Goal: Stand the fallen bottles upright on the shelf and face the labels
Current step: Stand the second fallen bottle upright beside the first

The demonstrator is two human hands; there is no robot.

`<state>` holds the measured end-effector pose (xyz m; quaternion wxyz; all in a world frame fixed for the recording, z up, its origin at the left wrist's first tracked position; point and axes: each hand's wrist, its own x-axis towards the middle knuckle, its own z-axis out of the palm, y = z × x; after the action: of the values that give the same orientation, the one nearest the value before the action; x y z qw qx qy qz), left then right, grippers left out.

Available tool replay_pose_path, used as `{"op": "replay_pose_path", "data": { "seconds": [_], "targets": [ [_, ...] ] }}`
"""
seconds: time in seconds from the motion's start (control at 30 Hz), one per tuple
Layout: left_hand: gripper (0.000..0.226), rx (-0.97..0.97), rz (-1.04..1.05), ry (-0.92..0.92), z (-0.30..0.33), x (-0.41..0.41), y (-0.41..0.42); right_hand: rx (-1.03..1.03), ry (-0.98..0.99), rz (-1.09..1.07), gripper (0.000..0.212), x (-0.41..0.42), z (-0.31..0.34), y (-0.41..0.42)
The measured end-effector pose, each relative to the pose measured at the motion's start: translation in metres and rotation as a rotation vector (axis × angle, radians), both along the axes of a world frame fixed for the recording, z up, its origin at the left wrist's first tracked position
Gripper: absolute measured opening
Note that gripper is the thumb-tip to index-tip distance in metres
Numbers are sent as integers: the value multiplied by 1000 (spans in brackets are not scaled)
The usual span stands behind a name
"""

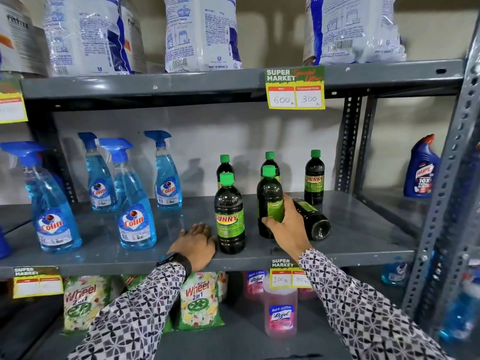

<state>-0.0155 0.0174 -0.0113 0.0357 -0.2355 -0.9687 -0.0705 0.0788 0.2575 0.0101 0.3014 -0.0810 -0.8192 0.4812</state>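
Observation:
Dark bottles with green caps and green Sunny labels stand on the grey middle shelf (363,229). My right hand (285,224) grips one upright bottle (270,193) around its lower body; its label is turned to the right, partly under my fingers. Just behind that hand a fallen bottle (314,222) lies on its side, base toward me. A front bottle (230,216) stands upright with its label facing me. My left hand (197,242) rests flat on the shelf edge beside it, holding nothing. Three more bottles stand further back, the right one (314,178) showing its label.
Several blue Colin spray bottles (135,209) stand on the shelf's left half. A blue Harpic bottle (420,172) sits on the neighbouring shelf at right. Detergent bags fill the upper shelf; Wheel packs and a pink Lizol bottle (280,310) sit below. A metal upright (348,144) bounds the right rear.

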Motion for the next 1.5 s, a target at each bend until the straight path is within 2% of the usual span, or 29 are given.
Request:
{"op": "replay_pose_path", "data": {
  "seconds": [0.17, 0.37, 0.5, 0.57, 0.7, 0.8, 1.03, 1.5],
  "targets": [
    [61, -5, -9, 7, -2, -3, -1, 54, -19, -90, 101, -3, 2, -5],
    [62, -15, -12, 15, -4, -5, -1, 77, 11, -57, 79, -4, -4, -3],
    [62, -19, -15, 15, -7, -9, -2, 93, 9, -103, 102, -5, -4, -2],
    [62, 3, -12, 10, -7, -10, -2, 103, 18, -116, 106, -6, -4, -3],
    [62, 3, -15, 18, -8, -10, -2, 94, 44, -96, 89, -7, -5, -1],
    [62, -1, -14, 16, -9, -13, -2, 11, 36, -63, 85, -5, -4, -1],
    [64, -19, -3, 23, -11, -14, -3, 23, 31, -43, 74, 0, 0, 3],
    [64, -4, 5, 2, -4, -7, -1, 3, 39, -6, 77, 43, -5, 4]
  ]
}}
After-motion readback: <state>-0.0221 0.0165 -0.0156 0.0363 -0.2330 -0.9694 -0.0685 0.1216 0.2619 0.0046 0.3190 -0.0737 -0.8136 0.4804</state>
